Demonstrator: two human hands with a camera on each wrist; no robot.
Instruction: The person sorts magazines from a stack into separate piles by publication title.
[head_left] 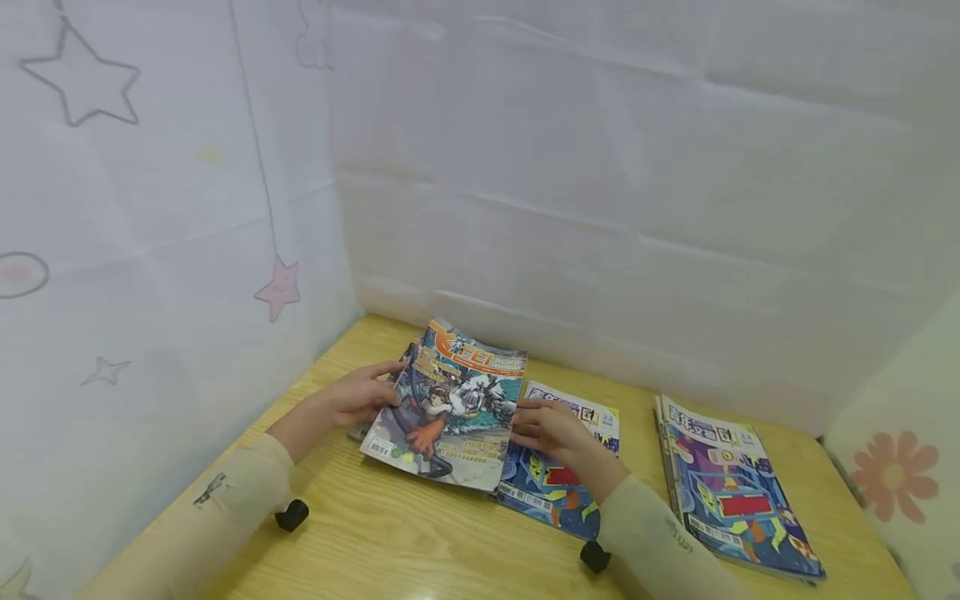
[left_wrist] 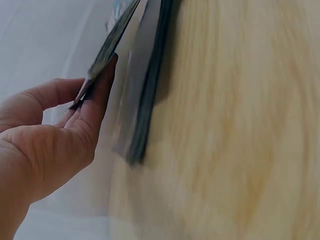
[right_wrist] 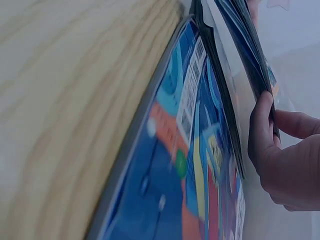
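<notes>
I see the left hand (head_left: 358, 397) pinching the comic magazine (head_left: 448, 406) at its left edge, the right hand (head_left: 550, 428) pinching its right edge. It is lifted, tilted, over a blue magazine (head_left: 551, 492) lying on the surface (head_left: 420, 542). A magazine stack (head_left: 731, 487) sits right, apart. Bare wood lies nearer me.

Pale wooden table (head_left: 390, 533) enclosed by white star-patterned sheets (head_left: 150, 208).

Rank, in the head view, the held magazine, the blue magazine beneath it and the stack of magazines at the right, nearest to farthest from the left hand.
1. Held magazine, gripped at its left edge by the left hand.
2. Blue magazine, centre, partly under it.
3. Stack of magazines, far right.
</notes>
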